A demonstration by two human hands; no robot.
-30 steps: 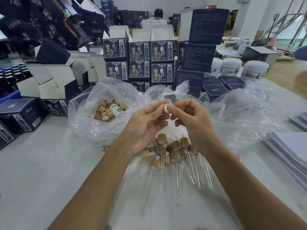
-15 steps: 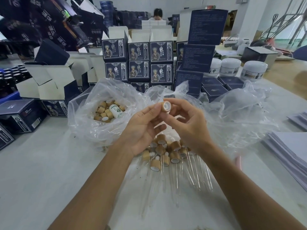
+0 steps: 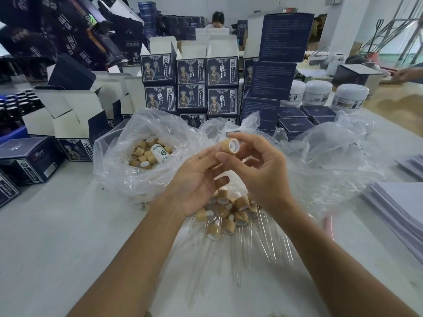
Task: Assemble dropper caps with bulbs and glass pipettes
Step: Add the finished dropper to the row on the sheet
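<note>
My right hand (image 3: 258,170) pinches a bamboo dropper cap (image 3: 230,145) between thumb and forefinger, its white-lined opening turned towards me. My left hand (image 3: 196,179) lies just left of it, palm up. Its fingertips reach the cap's lower side beside my right thumb, and its thumb stays apart below. Beneath both hands, a pile of assembled droppers (image 3: 229,216) with bamboo caps and glass pipettes lies on clear plastic. An open plastic bag (image 3: 119,170) on the left holds several loose bamboo caps (image 3: 143,156) and a small white bottle (image 3: 160,153).
Crumpled clear plastic (image 3: 332,156) spreads to the right. Stacked dark blue boxes (image 3: 191,88) and open cartons (image 3: 68,115) stand behind, with white jars (image 3: 349,97) at the back right. A paper stack (image 3: 400,207) lies at the right. Another person's hand (image 3: 407,75) reaches in far right.
The cap has risen and turned its opening towards me, now held by my right hand alone. My left fingers have slipped from pinching it to touching its side.
</note>
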